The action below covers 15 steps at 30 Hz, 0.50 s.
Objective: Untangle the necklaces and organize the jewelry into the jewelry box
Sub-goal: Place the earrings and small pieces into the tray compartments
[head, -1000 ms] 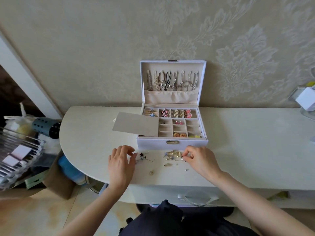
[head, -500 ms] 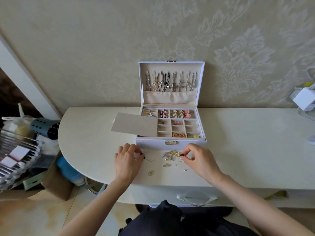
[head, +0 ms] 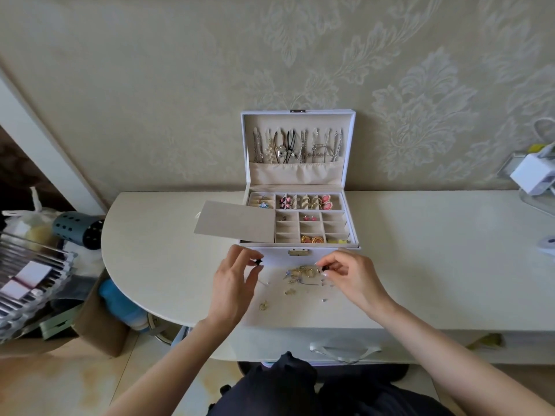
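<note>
Left hand (head: 232, 285) fingers pinching small black piece (head: 257, 262), right hand (head: 353, 277) pinching dark piece (head: 324, 268), white compartmented jewelry box (head: 279, 256)

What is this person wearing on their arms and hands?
Nothing that shows: both forearms are bare to the picture's edge, with no sleeves, gloves, watch or bracelet. The left hand and right hand carry no ring I can make out.
</note>
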Each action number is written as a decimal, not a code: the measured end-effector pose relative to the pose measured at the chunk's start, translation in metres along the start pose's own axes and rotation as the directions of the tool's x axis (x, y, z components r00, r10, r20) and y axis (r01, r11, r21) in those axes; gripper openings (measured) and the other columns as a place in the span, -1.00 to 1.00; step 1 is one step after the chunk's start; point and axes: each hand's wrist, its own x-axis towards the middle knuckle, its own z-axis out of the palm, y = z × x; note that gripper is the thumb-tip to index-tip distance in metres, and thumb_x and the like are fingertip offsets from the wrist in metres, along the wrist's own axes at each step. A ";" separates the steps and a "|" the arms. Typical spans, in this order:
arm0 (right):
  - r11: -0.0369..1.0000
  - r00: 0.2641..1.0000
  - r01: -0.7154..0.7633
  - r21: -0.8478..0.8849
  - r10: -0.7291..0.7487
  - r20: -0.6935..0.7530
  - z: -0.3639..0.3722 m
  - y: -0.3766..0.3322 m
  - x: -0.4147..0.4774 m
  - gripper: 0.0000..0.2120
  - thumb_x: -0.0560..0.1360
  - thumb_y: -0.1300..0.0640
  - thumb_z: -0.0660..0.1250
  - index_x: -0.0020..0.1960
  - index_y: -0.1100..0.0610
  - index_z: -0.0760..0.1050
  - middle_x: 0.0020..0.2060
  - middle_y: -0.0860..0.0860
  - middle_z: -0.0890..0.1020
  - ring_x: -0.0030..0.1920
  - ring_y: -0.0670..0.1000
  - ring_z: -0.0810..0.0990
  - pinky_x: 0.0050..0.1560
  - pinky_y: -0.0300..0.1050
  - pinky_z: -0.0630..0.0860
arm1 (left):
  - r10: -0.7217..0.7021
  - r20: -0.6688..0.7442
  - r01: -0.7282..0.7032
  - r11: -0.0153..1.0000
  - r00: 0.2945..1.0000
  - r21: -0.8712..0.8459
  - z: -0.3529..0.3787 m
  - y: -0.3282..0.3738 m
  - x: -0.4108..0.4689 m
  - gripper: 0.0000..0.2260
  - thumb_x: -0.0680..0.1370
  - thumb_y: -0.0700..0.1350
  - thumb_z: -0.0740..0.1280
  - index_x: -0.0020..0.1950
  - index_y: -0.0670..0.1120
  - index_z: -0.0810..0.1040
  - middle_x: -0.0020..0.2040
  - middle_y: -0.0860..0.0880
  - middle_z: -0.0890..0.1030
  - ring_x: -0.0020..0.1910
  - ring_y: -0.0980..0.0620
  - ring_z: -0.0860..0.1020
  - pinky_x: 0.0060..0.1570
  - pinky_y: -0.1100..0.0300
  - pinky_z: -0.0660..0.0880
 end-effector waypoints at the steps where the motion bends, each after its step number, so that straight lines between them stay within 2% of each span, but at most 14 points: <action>1: 1.000 1.000 0.009 0.000 -0.009 -0.008 -0.001 0.000 0.001 -0.69 0.36 0.46 0.40 -0.17 0.04 0.62 -0.20 -0.09 0.64 -0.22 -0.13 0.59 -0.10 -0.26 0.55 | 0.021 0.004 -0.021 0.999 1.000 -0.043 0.000 0.003 0.002 -0.84 0.41 -0.33 0.45 -0.07 -0.16 0.57 -0.08 -0.04 0.55 -0.22 0.20 0.50 -0.22 0.43 0.42; 3: 1.000 1.000 0.017 0.020 -0.016 -0.019 -0.002 -0.001 0.001 -0.67 0.36 0.46 0.40 -0.18 0.03 0.61 -0.19 -0.10 0.64 -0.20 -0.13 0.60 -0.09 -0.27 0.55 | 0.049 0.021 -0.046 0.991 0.999 -0.129 0.001 0.009 0.006 -0.85 0.42 -0.35 0.43 -0.07 -0.18 0.58 -0.07 -0.04 0.53 -0.19 0.20 0.49 -0.15 0.50 0.42; 8: 0.995 1.000 -0.012 0.102 0.014 -0.021 -0.009 -0.007 0.003 -0.75 0.37 0.41 0.42 -0.17 0.06 0.64 -0.18 -0.06 0.65 -0.18 -0.09 0.61 -0.07 -0.30 0.54 | 0.034 0.088 -0.001 0.939 0.996 -0.343 0.010 0.025 0.017 -0.88 0.45 -0.37 0.40 -0.06 -0.21 0.60 -0.09 -0.04 0.55 -0.15 0.14 0.58 -0.07 0.39 0.50; 11: 0.982 0.997 -0.073 0.177 0.076 -0.014 -0.013 -0.011 0.005 -0.72 0.37 0.39 0.42 -0.15 0.01 0.62 -0.19 -0.05 0.66 -0.20 -0.06 0.63 -0.10 -0.31 0.55 | 0.025 0.129 0.025 0.926 0.991 -0.377 0.021 0.032 0.025 -0.91 0.46 -0.34 0.41 -0.06 -0.22 0.60 -0.11 -0.03 0.56 -0.15 0.13 0.57 -0.07 0.37 0.51; 15: 0.977 0.995 -0.076 0.202 0.087 -0.049 -0.022 -0.014 0.013 -0.71 0.37 0.41 0.41 -0.18 0.01 0.63 -0.23 -0.04 0.68 -0.21 -0.04 0.64 -0.13 -0.33 0.54 | 0.040 0.159 0.023 0.928 0.986 -0.373 0.032 0.043 0.041 -0.90 0.46 -0.34 0.41 -0.05 -0.24 0.61 -0.12 -0.02 0.56 -0.20 0.14 0.57 -0.08 0.38 0.50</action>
